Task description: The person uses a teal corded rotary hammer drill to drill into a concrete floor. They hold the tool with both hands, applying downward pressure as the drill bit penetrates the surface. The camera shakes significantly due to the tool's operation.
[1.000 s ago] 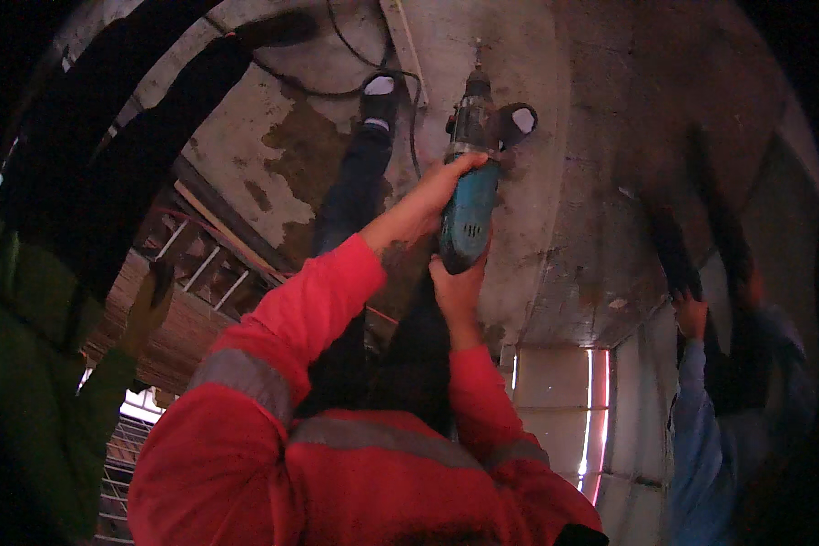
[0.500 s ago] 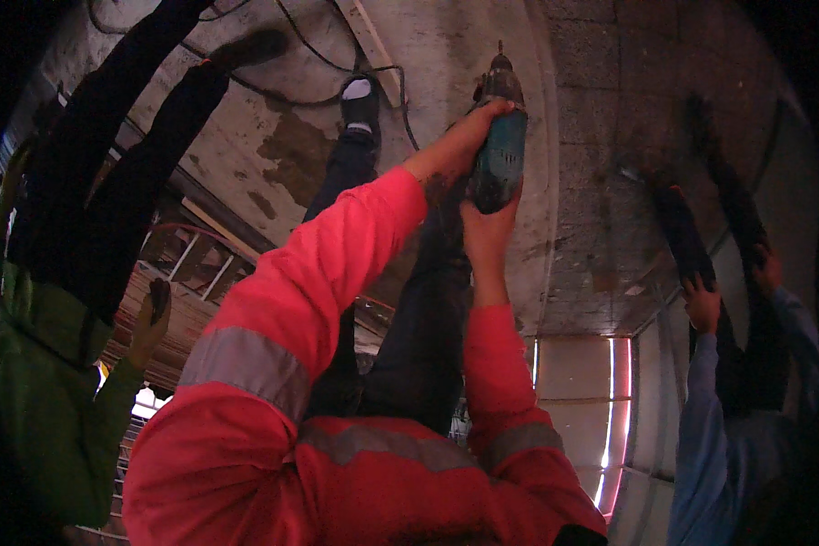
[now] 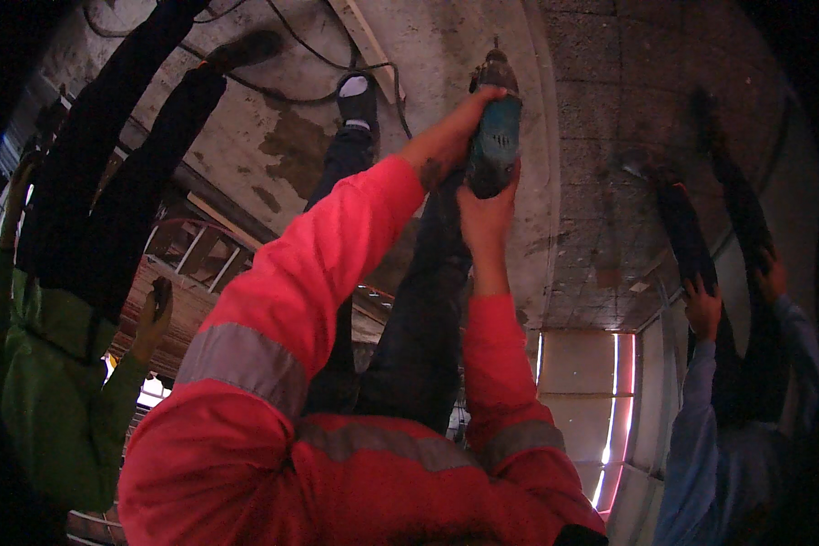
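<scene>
Both my hands hold a teal and black power drill, its dark chuck and bit pointing away from me, toward the concrete floor ahead. My left hand is closed at the front of the body, just behind the chuck; its fingers are mostly hidden on the far side. At the rear end, my right hand wraps the drill's dark handle, with the fingers largely covered by the tool. The bit's tip shows as a thin dark point, and I cannot make out whether it touches anything.
A dark cable loops over the concrete floor beside a wooden strip. A person in green stands at left, another in blue at right. Grey blocks form a surface on the right.
The drill and both hands have shifted very slightly left and up in the view. My grip looks the same.
</scene>
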### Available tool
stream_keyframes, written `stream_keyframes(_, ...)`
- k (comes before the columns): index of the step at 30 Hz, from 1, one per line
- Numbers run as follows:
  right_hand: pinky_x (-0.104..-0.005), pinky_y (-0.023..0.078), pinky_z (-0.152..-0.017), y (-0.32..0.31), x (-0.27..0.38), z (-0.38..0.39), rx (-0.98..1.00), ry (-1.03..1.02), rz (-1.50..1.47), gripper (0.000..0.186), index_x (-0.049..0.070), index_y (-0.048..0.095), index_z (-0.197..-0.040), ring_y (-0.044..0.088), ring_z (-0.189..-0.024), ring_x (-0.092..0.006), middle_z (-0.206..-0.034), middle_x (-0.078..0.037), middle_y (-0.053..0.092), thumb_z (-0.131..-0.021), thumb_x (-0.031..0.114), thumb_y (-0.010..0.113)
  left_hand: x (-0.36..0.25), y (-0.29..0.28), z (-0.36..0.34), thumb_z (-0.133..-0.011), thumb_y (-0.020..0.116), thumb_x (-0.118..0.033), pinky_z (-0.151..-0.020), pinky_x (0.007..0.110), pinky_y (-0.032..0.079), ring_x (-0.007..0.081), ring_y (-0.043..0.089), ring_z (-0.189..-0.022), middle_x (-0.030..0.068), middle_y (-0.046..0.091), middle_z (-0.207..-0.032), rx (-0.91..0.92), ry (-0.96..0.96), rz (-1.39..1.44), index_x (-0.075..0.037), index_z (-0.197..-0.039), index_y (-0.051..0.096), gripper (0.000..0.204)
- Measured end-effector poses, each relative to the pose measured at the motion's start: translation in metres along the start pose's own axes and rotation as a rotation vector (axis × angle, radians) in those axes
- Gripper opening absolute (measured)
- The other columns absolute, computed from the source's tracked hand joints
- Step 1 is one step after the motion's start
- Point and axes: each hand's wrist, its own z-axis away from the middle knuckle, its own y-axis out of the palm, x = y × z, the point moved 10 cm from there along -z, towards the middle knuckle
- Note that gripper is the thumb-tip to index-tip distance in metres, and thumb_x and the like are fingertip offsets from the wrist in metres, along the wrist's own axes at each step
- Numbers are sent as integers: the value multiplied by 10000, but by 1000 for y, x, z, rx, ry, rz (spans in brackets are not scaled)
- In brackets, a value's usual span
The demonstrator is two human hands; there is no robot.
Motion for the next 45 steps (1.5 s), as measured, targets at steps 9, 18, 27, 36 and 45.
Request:
stream_keyframes(9, -431, 439, -1042, -3, 40, -26, 80, -17, 149, 926, 57, 262, -1507, 542, -1265, -375, -1358, -253, 540, -725, 107, 756, -17, 16, 24, -874, 653, -406, -755, 367, 545, 227, 681, -769, 81, 723, -913, -22, -86, 50, -63, -1035, 681, 379)
stream_keyframes(18, -382, 446, -1014, -13, 40, -38, 22, -43, 107, 861, 60, 358, -1472, 584, -1208, -296, -1313, -184, 584, -715, 127, 763, -28, 34, 13, -861, 686, -313, -615, 386, 542, 229, 626, -633, 56, 626, -755, -6, 0, 148, -88, -936, 608, 250)
stream_keyframes(27, -370, 457, -987, -24, 43, -53, 60, -64, 84, 790, 51, 401, -1434, 591, -1188, -270, -1292, -158, 596, -726, 117, 744, -33, 51, 8, -869, 660, -312, -635, 392, 538, 240, 645, -650, 76, 665, -766, -27, 7, 155, -76, -911, 630, 241)
stream_keyframes(36, -371, 460, -989, -16, 48, -55, 79, -47, 137, 833, 54, 378, -1453, 600, -1182, -286, -1282, -179, 605, -727, 140, 777, -36, 35, -1, -891, 629, -389, -730, 370, 550, 228, 686, -735, 78, 726, -885, 24, 43, 116, -59, -978, 687, 346)
stream_keyframes(45, -387, 459, -999, -8, 60, -46, 85, -28, 165, 877, 85, 337, -1488, 591, -1208, -323, -1301, -203, 595, -720, 118, 760, -41, 24, 10, -892, 631, -392, -778, 363, 558, 229, 704, -795, 85, 735, -930, 14, 33, 130, -55, -1018, 695, 366)
